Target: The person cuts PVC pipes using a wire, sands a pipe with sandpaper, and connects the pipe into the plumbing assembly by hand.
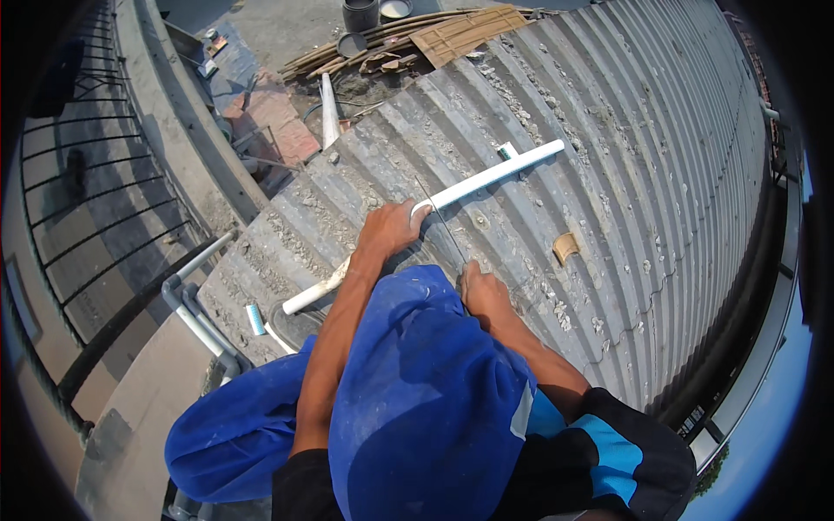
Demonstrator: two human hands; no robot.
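A white plastic pipe [499, 176] lies slantwise across the ribs of a grey corrugated roof. My left hand [393, 227] is closed around its near end. In my right hand [484, 293] is the lower end of a thin, dark saw blade [451, 233]. The blade crosses the pipe just beyond my left fingers, touching or very close to it; I cannot tell how deep it sits. Beside my left forearm lies a second white pipe [306, 297], partly dirty and partly hidden by the arm. My knees in blue trousers [417, 373] are below the hands.
A curved tan fragment [565, 248] rests on the roof [625, 200] at the right. A small white-and-blue tube [254, 319] is at the left, near jointed grey pipes [195, 321]. Rubble fills several grooves. Bamboo poles [347, 54] and a wooden panel [469, 33] lie beyond the roof's far edge.
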